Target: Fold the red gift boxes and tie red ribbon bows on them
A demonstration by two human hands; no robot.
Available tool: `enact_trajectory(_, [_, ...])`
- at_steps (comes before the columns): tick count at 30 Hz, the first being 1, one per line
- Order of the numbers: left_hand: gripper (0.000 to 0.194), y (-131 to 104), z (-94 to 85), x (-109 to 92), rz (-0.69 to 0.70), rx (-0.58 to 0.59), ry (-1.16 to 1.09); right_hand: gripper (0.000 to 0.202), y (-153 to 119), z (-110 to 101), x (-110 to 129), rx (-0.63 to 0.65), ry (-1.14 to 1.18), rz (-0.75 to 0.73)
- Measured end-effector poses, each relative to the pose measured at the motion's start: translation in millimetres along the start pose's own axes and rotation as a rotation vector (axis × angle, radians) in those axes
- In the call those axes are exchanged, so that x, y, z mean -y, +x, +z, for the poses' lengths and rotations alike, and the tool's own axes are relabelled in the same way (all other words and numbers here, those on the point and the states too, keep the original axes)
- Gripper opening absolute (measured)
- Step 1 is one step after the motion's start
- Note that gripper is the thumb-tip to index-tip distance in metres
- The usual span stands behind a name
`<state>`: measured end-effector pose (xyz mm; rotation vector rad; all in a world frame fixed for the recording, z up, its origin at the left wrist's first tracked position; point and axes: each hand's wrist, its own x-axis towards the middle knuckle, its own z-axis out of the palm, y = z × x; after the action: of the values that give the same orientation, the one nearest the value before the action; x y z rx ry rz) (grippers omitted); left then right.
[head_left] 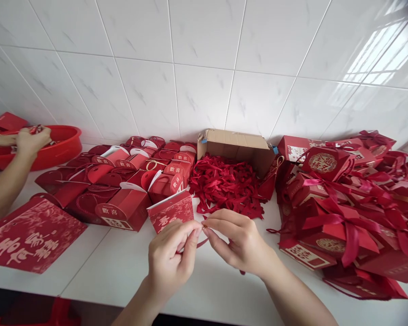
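Observation:
My left hand (171,256) and my right hand (241,240) meet above the front of the white table, fingertips pinched close together. Between them they hold a thin red ribbon (203,243), part of which loops below the fingers; the small bit right at the fingertips is hard to make out. Just behind my left hand stands a red gift bag (173,210) with pale lettering, partly hidden by that hand. Past my right hand, a heap of red ribbons (227,185) spills from a cardboard box (236,138) lying on its side.
Rows of red gift boxes (122,208) fill the left middle. At right, ribbon-tied red boxes (339,222) are piled high. A large red bag (34,237) lies at front left. Another person's hand (32,142) is over a red basin (66,140). A tiled wall (204,99) stands behind.

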<state>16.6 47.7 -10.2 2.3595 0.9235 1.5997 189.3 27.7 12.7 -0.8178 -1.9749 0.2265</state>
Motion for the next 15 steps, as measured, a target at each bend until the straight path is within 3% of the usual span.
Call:
enact_trajectory(6, [0.007, -4, -1.5, 5, -0.242, 0.108, -0.223, 0.014, 1, -3, -3, -0.025, 0.100, 0.096])
enact_trajectory(11, [0.021, -12, -5.4, 15, -0.550, 0.241, -0.435, 0.006, 3, -14, -5, -0.098, 0.179, 0.262])
enact_trajectory(15, [0.016, -10, -2.4, 15, -0.574, 0.102, -0.431, 0.003, 3, -13, -6, 0.010, 0.498, 0.401])
